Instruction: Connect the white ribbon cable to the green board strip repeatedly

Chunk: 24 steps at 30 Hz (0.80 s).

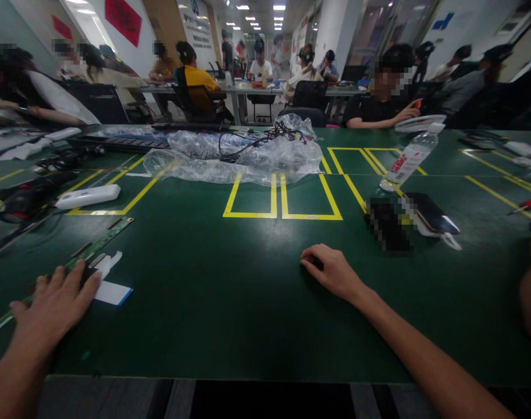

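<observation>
- My left hand (58,299) lies over a long green circuit board (103,240) at the left of the table (213,314); its fingers are spread, resting on the strip rather than gripping it.
- I judge light, even pressure best here: the board looks thin and could flex, so I should handle it by its edges.
- The white ribbon cable (112,293) just beside those fingers looks easy to crease; I should avoid tugging it.
- My right hand (332,267) rests well apart from the board, fingers loosely curled; I cannot tell whether they hold anything.
- The green tabletop bears yellow tape outlines (250,215), with crumpled clear plastic (195,157) and black cables (274,139) farther back, and a bottle (411,157) toward the right.
- Beyond, people (260,68) sit under ceiling lights (279,7).
</observation>
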Available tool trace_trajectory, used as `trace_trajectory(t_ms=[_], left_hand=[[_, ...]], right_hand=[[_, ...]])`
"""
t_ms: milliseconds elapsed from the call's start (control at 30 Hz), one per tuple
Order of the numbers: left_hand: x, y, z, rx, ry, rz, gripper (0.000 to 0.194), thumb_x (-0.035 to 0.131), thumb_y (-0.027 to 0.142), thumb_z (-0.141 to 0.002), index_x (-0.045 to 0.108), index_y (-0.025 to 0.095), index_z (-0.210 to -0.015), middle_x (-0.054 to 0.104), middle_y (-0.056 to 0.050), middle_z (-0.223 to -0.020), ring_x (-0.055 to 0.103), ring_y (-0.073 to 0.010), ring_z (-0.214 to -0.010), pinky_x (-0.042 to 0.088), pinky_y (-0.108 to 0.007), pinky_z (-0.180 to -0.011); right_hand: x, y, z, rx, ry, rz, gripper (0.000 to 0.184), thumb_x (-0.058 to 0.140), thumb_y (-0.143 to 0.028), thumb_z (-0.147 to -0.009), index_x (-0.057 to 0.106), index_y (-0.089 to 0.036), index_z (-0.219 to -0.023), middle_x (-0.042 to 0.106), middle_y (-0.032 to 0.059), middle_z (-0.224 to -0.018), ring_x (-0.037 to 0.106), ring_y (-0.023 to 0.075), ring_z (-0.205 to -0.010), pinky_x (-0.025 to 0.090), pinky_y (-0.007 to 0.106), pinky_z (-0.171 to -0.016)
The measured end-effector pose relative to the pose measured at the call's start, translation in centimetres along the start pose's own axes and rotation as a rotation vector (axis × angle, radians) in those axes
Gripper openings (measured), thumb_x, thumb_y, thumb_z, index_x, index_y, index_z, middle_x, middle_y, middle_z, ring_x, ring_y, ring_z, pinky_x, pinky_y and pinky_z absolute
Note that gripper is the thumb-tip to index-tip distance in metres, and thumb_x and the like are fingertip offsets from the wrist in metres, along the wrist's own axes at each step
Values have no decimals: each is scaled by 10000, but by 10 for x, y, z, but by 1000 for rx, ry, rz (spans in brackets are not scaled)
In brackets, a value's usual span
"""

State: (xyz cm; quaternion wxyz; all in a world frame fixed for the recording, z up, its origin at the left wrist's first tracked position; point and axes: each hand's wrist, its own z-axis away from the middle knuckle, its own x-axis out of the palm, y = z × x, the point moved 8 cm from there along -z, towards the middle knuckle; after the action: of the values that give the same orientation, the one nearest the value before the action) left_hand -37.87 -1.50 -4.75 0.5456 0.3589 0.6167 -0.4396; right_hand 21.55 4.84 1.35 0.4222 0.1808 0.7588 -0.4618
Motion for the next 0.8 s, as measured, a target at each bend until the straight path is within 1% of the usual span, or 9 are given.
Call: trace_trajectory(t_ms=[67,100,167,233,333,467,600,700,800], left_hand=[[-7,4,2,-34,9,58,873,-1,630,-953,287,57,-1545,231,-291,-1609,204,-510,-1475,262,-807,-1002],[-10,9,3,-23,17,82,869,8,634,-955,337,64,-1522,261,-271,-1607,193,-487,-1487,253,-790,-1032],[-16,26,5,69,31,120,834,58,643,-961,413,98,-1483,367,-206,-1582,227,-429,-1496,285,-712,-1094],[-21,52,9,181,36,160,761,128,631,-974,431,148,-1478,442,-114,-1557,298,-361,-1485,324,-596,-1149],[-34,110,19,364,46,173,669,198,547,-1004,434,154,-1490,419,-77,-1577,349,-304,-1470,312,-497,-1196],[-59,206,37,620,69,168,654,262,502,-1015,478,90,-1475,397,-197,-1568,364,-352,-1458,338,-543,-1171],[-79,292,56,817,93,181,591,318,483,-1029,443,161,-1508,377,-174,-1584,337,-338,-1474,356,-551,-1158],[-88,341,68,921,97,196,570,334,464,-1038,405,185,-1530,367,-171,-1589,329,-351,-1474,360,-567,-1150],[-93,374,76,977,106,207,552,335,456,-1041,401,212,-1532,368,-161,-1591,318,-364,-1477,357,-570,-1149]], right_hand=[[1,1,0,7,-5,-9,148,598,-224,-946,636,-208,-1088,667,47,-926,622,194,-818,509,345,-715],[2,1,0,5,-5,-9,177,604,-221,-941,630,-207,-1115,666,46,-928,621,195,-820,509,348,-718],[2,1,0,-1,-6,-4,201,608,-218,-936,625,-204,-1136,663,45,-927,618,197,-824,506,351,-722],[2,0,0,-8,-9,3,193,601,-221,-940,626,-200,-1130,661,44,-919,613,197,-827,503,351,-725],[3,-1,-1,-12,-17,20,180,583,-233,-952,631,-202,-1123,661,45,-917,608,199,-834,500,355,-732],[3,-1,-2,-8,-11,22,177,567,-235,-960,628,-205,-1123,657,44,-919,606,198,-836,495,355,-736],[3,2,-3,10,-12,-5,118,577,-207,-949,621,-200,-1058,645,39,-901,599,188,-806,479,336,-707],[2,4,-4,17,-7,-12,39,582,-168,-932,605,-200,-934,628,28,-852,584,178,-759,460,320,-671],[2,4,-4,22,-5,-14,59,586,-145,-924,600,-200,-907,627,26,-840,579,178,-749,459,316,-662]])
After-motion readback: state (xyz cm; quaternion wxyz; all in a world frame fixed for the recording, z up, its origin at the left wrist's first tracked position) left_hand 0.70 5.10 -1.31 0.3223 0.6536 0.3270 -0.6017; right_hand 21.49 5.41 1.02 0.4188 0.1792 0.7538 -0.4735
